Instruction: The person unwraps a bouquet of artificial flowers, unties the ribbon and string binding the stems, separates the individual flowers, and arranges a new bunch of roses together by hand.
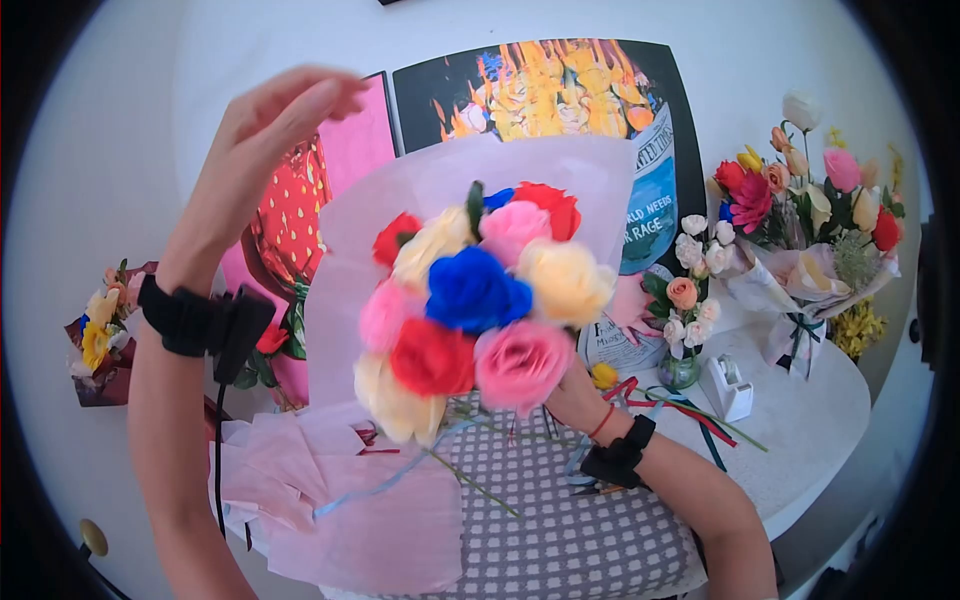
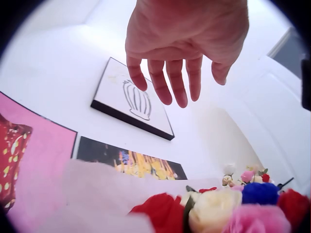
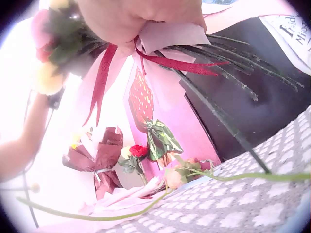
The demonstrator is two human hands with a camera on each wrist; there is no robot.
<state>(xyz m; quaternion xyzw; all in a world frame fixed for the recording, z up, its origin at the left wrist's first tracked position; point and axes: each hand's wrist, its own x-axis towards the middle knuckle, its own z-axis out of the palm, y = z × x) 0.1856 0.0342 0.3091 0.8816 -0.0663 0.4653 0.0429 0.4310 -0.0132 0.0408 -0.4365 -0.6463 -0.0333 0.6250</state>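
A bouquet of red, pink, cream and blue roses (image 1: 478, 290), backed by pale pink paper (image 1: 335, 300), stands in the middle of the head view. My right hand (image 1: 580, 400) is behind its lower right side. Seen from the right wrist, that hand (image 3: 146, 19) grips the wrapped bunch where a dark red ribbon (image 3: 187, 65) is tied, and green stems (image 3: 218, 116) stick out beyond it. Raised above the upper left of the bouquet, my left hand (image 1: 290, 105) touches nothing; in the left wrist view its fingers (image 2: 177, 85) hang apart over the flowers (image 2: 216, 211).
Pink paper sheets (image 1: 390, 520) and a loose green stem (image 1: 480, 485) lie on the checked cloth (image 1: 560, 540). At the right are a tape dispenser (image 1: 730, 388), a small vase (image 1: 680, 370), ribbons (image 1: 715, 425) and another bouquet (image 1: 805, 270). A dark-wrapped bouquet (image 1: 105, 385) is at the left.
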